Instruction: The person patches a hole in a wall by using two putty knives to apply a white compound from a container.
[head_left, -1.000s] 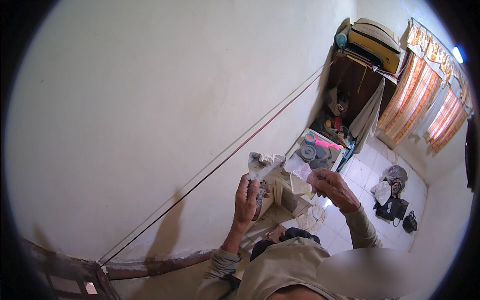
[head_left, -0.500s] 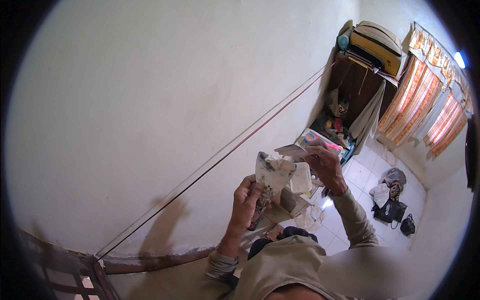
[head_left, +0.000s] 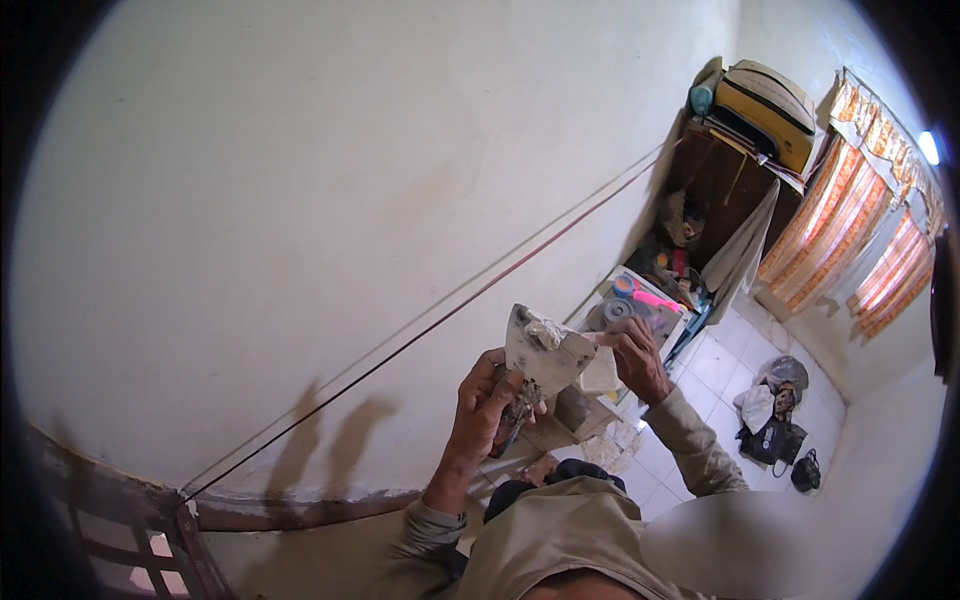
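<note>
One broad pale wall [head_left: 300, 200] stretches left of and beyond my left hand [head_left: 487, 400]. One dark cabinet [head_left: 710, 165] stands well beyond my right hand [head_left: 640, 358]. Of my two hands, the left wraps fingers and thumb around the handle of one wide scraper [head_left: 535, 375], its blade just beyond that hand. The right, fingertips drawn together, seems to pinch one thin pale blade [head_left: 603, 340], blurred, beside the scraper. One lump of white paste [head_left: 545, 332] sits on the scraper: loading looks done, spreading not yet. How much remains, I cannot tell.
</note>
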